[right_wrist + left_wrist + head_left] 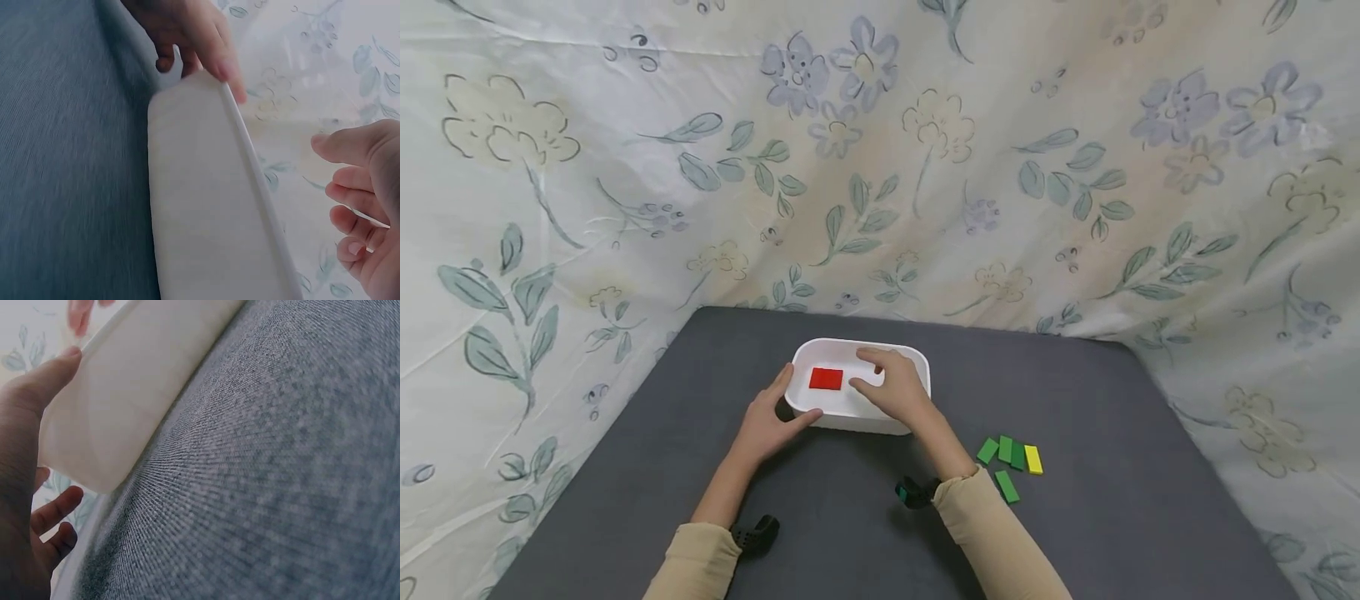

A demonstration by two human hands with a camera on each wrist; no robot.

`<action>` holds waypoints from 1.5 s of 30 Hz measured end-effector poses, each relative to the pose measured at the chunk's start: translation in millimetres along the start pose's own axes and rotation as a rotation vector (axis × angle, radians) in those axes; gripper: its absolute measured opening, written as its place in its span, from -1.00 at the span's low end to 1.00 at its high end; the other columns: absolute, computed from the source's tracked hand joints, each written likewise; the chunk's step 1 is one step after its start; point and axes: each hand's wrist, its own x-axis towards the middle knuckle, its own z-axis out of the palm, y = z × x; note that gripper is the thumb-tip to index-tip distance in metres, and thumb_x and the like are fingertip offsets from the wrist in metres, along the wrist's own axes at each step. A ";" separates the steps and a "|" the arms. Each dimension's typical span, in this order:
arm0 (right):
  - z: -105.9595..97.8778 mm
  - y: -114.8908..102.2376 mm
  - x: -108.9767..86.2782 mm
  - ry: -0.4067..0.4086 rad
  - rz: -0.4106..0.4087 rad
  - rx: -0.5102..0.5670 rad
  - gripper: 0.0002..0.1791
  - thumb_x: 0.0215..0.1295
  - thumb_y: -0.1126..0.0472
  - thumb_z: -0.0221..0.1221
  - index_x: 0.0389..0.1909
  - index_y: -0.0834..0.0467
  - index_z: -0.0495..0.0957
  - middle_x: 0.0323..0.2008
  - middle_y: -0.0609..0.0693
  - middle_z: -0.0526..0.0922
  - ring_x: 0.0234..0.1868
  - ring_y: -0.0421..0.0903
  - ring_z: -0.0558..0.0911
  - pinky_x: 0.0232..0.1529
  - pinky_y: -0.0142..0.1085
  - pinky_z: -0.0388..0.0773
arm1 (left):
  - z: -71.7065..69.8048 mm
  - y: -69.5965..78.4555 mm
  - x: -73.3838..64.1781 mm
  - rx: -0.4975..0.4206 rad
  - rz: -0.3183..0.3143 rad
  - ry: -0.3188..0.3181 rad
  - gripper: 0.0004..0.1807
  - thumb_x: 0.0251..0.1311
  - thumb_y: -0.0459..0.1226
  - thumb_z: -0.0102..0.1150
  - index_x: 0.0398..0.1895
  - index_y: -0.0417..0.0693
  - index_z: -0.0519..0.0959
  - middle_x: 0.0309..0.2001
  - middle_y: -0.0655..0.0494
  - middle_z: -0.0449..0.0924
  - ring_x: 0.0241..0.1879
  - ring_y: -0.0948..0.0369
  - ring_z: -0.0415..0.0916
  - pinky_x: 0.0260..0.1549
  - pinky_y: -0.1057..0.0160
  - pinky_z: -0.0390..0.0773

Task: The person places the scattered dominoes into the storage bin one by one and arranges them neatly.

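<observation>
White container point(857, 422) upright, mid-table toward the far side. Red rectangle point(826, 379) flat on its floor, left half; can't tell if it's one tile or several side by side. Right half of the floor is partly hidden by the right hand.

Left hand point(769, 427) braces the container's left end: thumb on the near rim, fingers spread at the left end. Right hand point(891, 385) over the right half, thumb and index well apart, other fingers loosely bent, nothing pinched.

To the right, nearer: four green tiles point(1006, 487) and one yellow tile point(1033, 459) on the grey table point(1112, 500). Yellow is rightmost; one green lies nearer than the rest. Right forearm passes just left of them.

Edges: strip of table between container and far edge, floral cloth point(865, 125) rising beyond. Wider room left and right of the container; table surface shows between its right end and the tiles.
</observation>
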 end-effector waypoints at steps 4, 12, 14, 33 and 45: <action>-14.1 11.0 -14.7 0.045 -0.010 -0.013 -0.45 0.33 0.15 0.45 0.30 0.24 0.66 0.27 0.12 0.71 -0.06 0.15 0.72 -0.12 -0.12 0.67 | 0.4 1.8 0.0 -0.003 0.005 0.012 0.17 0.18 0.16 0.48 0.72 -0.06 0.08 0.68 -0.08 0.08 0.63 -0.25 0.09 0.48 -0.44 0.13; -41.0 41.9 -48.2 0.086 0.044 -0.034 -0.43 0.26 0.16 0.51 0.28 0.24 0.67 0.26 0.12 0.71 -0.19 0.11 0.65 -0.29 -0.21 0.50 | 4.2 1.4 -4.3 -0.003 -0.007 -0.009 0.18 0.20 0.17 0.46 0.73 -0.05 0.05 0.69 -0.08 0.06 0.64 -0.24 0.04 0.50 -0.44 0.04; -48.3 50.9 -55.5 0.099 0.053 -0.047 -0.43 0.26 0.17 0.51 0.27 0.25 0.67 0.25 0.13 0.72 -0.18 0.12 0.65 -0.30 -0.21 0.48 | 3.9 1.4 -4.5 -0.007 -0.019 -0.009 0.18 0.19 0.19 0.46 0.73 -0.04 0.05 0.69 -0.06 0.06 0.64 -0.26 0.05 0.48 -0.46 0.06; -128.0 133.2 -153.2 0.208 0.210 -0.217 -0.43 0.33 0.20 0.46 0.34 0.20 0.62 0.22 0.22 0.71 -0.13 0.17 0.63 -0.39 -0.28 0.40 | 4.3 0.6 4.4 -0.020 -0.016 -0.023 0.20 0.20 0.21 0.45 0.74 -0.04 0.02 0.70 -0.03 0.03 0.65 -0.20 0.04 0.50 -0.42 0.12; -137.9 171.0 -199.6 0.208 0.274 -0.126 -0.48 0.33 0.18 0.46 0.29 0.20 0.66 -0.17 0.14 0.71 -0.60 -0.30 0.24 -0.56 -0.33 0.27 | 3.1 -5.2 12.9 -0.021 0.006 0.006 0.21 0.18 0.19 0.47 0.73 -0.06 0.03 0.69 -0.08 0.05 0.65 -0.20 0.06 0.48 -0.43 0.14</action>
